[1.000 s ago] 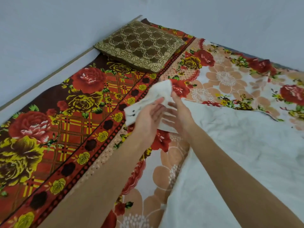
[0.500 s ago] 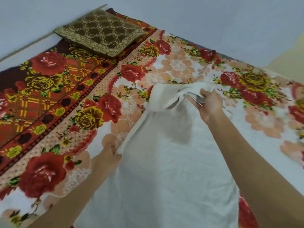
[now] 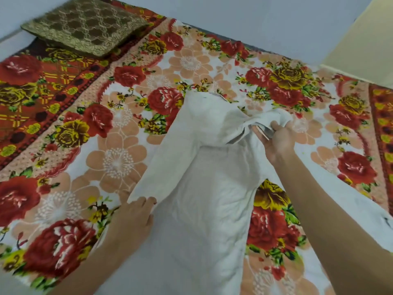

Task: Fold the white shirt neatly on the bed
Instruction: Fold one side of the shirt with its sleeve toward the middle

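Observation:
The white shirt (image 3: 202,188) lies along the middle of the flowered bed cover (image 3: 127,150), its upper part bunched and twisted. A long folded strip of it runs from the top down to the lower left. My left hand (image 3: 136,220) rests on the shirt's left edge, fingers pressed against the end of that strip. My right hand (image 3: 276,139) is closed on a gathered bunch of fabric at the shirt's upper right, lifting it slightly off the bed.
A brown and gold patterned pillow (image 3: 85,24) lies at the bed's far left corner. A pale wall (image 3: 255,22) runs behind the bed, and a cream panel (image 3: 365,43) stands at the far right. More white cloth shows under my right forearm at the right edge.
My right hand has pulled the sleeve across from the left to the shirt's upper right. My left hand has dropped to the shirt's left edge. The view has swung right.

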